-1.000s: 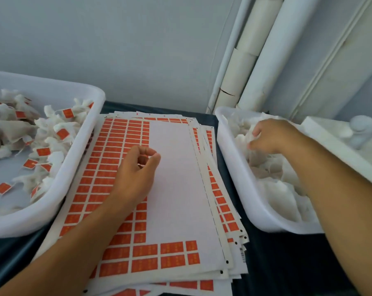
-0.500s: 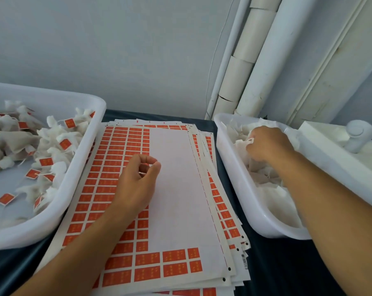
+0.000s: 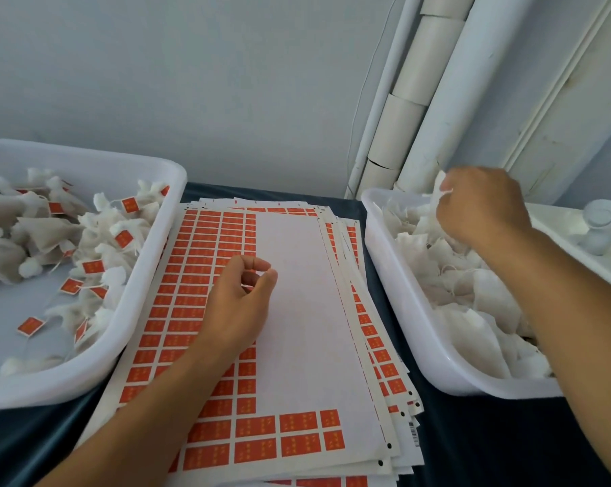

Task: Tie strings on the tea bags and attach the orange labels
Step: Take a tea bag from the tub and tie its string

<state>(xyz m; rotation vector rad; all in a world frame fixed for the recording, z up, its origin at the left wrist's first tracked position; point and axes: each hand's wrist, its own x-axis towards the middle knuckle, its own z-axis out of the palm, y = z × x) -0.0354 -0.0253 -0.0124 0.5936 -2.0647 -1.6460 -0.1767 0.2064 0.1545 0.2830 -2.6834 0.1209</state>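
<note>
In the middle of the frame a stack of label sheets (image 3: 297, 311) lies on a dark cloth-covered table (image 3: 472, 444). The top sheet keeps its orange labels (image 3: 191, 282) in columns down its left side and in two rows along its lower edge, while the rest of it is bare backing paper.

The left hand (image 3: 239, 300) hovers over the centre of this sheet, fingers curled with thumb and forefinger tips brought close together (whether a peeled label sits between them I cannot tell; only a sliver of orange shows in the gap).

At the right of the frame a white tray (image 3: 395, 275) holds a heap of plain tea bags (image 3: 472, 293) with thin strings among them. The right hand (image 3: 483, 209) is raised over the tray's upper end, fingers curled round a tea bag (image 3: 437, 198) lifted above the pile.

At the left of the frame a second white tray (image 3: 139, 300) holds finished tea bags (image 3: 51, 233), tied at the neck and carrying small orange tags.

White pipes (image 3: 437, 100) run up the wall in the upper right, and a white knobbed object (image 3: 602, 226) sits at the right edge.
</note>
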